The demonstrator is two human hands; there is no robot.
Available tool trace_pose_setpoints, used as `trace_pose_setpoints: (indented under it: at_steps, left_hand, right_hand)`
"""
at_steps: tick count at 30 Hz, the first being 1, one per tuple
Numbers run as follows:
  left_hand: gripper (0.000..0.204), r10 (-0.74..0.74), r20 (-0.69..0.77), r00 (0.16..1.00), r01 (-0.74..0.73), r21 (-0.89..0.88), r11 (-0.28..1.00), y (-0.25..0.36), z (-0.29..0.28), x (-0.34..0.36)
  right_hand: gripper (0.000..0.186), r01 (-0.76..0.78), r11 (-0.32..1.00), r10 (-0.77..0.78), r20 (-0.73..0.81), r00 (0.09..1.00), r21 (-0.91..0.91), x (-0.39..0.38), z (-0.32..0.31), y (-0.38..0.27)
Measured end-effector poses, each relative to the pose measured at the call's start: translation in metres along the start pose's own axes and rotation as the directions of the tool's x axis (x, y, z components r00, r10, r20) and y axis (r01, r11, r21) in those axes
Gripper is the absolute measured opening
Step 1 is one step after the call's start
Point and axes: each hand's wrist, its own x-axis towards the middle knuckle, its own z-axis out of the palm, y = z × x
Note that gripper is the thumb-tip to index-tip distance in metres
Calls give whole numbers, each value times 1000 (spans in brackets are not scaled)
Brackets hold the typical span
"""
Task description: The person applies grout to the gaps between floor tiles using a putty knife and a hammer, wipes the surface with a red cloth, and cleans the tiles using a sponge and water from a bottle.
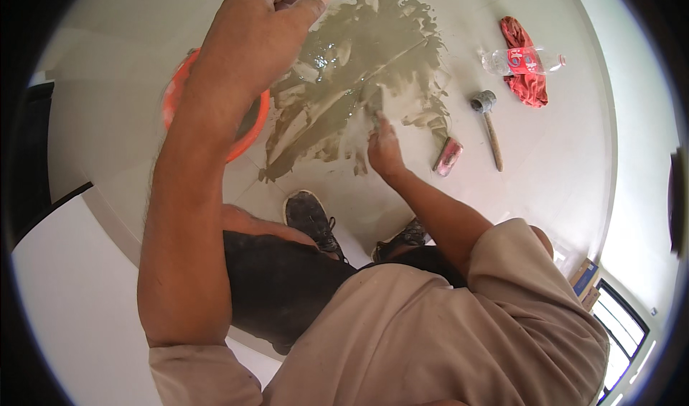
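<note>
Wet grey mortar (344, 90) lies spread in ridges and smears over pale floor tiles. My right hand (385, 151) is low over its near right part, fingers wrapped round a mortar-smeared hand tool that looks like a trowel (377, 104); its blade blends into the grey. High on the left, close to the camera, my left hand (262, 33) is raised with its fingers curled in and the thumb stretched along them. Nothing shows in it. Below and behind my left forearm stands an orange bucket (260, 122), partly hidden, with grey stuff inside.
Right of the mortar lie a small pinkish-red block (448, 157) and a mallet (490, 126) with a wooden handle. Farther right, a clear plastic bottle (549, 62) rests on a red cloth (530, 90). My dark shoes (308, 216) stand at the mortar's near edge. Cardboard boxes (585, 280) are by the wall.
</note>
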Motion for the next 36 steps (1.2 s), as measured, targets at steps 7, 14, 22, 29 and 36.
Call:
trace_pose_setpoints:
  at_steps: [7, 14, 22, 29, 36]
  left_hand:
    - [27, 46, -27, 999, -49, -122, 991, -1, -19, -4]
    - [27, 114, -28, 993, -116, -124, 985, -5, -22, -7]
    - [31, 58, -62, 996, -59, -17, 998, -10, -8, 12]
    - [32, 71, -101, 992, -83, -115, 990, -19, -41, 4]
    - [33, -58, -72, 996, 48, -134, 990, -10, -32, 10]
  right_hand:
    - [55, 313, 948, -280, 329, 902, -52, -92, 40, -12]
    - [44, 255, 932, -199, 223, 954, -259, 17, 12, -69]
    - [34, 521, 569, -84, 586, 806, -636, 140, 43, -126]
    - [36, 451, 589, -125, 476, 871, -671, 165, -44, -146]
    - [34, 569, 515, -223, 540, 811, -642, 211, 3, -136]
